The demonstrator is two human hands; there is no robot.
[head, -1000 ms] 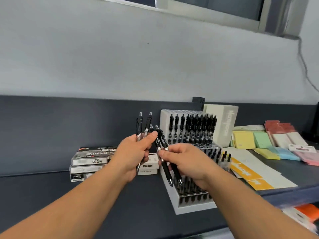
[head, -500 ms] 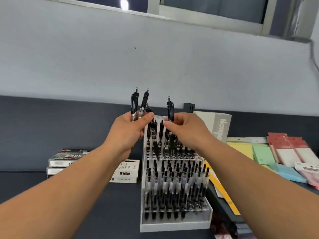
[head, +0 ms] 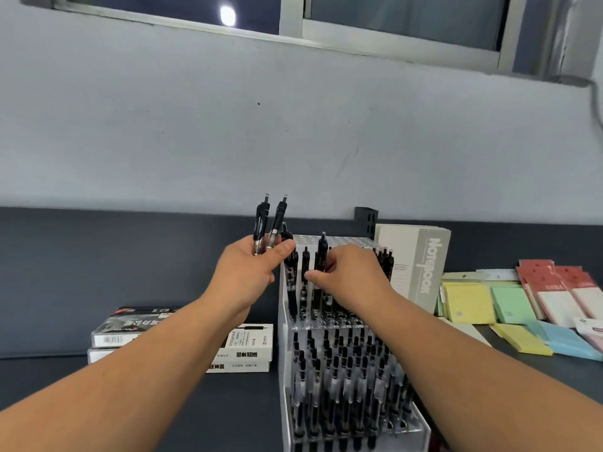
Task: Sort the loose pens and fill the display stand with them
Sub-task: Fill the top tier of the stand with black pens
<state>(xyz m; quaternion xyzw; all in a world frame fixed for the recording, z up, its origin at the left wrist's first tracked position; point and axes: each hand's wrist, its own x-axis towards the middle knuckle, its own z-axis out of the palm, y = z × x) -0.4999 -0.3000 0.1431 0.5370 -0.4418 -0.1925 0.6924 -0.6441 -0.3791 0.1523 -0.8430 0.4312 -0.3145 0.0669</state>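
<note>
The head camera looks forward and down, close above the display stand [head: 284,370].

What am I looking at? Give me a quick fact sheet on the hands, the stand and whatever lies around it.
Left hand: grips a few black pens, upright
Right hand: pinches one pen at the stand's upper tier
Display stand: lower tier densely filled, upper tier partly filled
Left of stand: stacked pen boxes
Right of stand: notebook, coloured pads
</note>
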